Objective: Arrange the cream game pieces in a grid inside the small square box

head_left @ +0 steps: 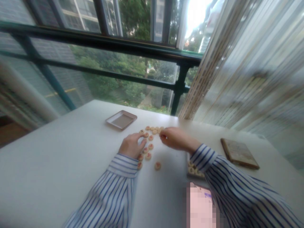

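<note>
Several small round wooden game pieces (150,146) with red marks lie scattered on a white table (71,158). My left hand (131,145) rests on the table at the left of the pieces, fingers bent and touching one of them. My right hand (174,137) is closed in a pinch at the right end of the row of pieces, fingertips on one piece. Both arms wear blue-striped white sleeves. One piece (157,165) lies apart, nearer to me.
A shallow square tray (121,120) sits beyond the pieces at the left. A brown wooden board (238,153) lies at the right. A box holding more pieces (193,170) shows under my right sleeve. A window railing and striped curtains stand behind the table.
</note>
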`<state>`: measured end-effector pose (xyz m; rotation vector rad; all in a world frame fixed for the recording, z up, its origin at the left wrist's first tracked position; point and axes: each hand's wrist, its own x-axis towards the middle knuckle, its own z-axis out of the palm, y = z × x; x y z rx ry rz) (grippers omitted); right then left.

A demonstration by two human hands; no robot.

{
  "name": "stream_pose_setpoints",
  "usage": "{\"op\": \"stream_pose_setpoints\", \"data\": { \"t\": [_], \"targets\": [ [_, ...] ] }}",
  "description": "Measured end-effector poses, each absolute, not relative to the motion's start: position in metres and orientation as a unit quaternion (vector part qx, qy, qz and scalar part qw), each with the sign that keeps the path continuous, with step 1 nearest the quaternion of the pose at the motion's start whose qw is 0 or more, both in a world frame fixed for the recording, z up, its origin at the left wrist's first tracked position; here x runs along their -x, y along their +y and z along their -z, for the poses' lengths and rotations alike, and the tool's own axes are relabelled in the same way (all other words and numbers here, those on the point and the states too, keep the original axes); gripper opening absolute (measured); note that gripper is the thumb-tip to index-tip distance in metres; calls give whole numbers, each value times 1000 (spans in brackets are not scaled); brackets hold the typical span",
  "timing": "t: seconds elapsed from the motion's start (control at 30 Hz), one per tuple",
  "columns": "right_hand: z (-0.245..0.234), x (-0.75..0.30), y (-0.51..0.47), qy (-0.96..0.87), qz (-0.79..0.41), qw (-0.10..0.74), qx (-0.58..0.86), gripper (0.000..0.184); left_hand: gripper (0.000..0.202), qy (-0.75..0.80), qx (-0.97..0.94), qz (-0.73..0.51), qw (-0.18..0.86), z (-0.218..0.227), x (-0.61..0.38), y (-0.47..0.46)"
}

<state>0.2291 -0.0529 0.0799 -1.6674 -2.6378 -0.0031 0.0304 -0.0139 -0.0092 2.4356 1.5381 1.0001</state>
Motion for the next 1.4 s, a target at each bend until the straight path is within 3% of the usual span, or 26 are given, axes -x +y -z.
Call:
{"op": "stream_pose_setpoints", "data": {
  "t": [0.5,1.4],
  "targets": [
    [-55,-200,-31,-852,0,-5,523,29,28,536,-813,-225,10,14,-30,-14],
    [-46,-200,-31,-851,-16,-22,524,32,26,531,-808,-256,-10,21,-31,-11]
  ]
}}
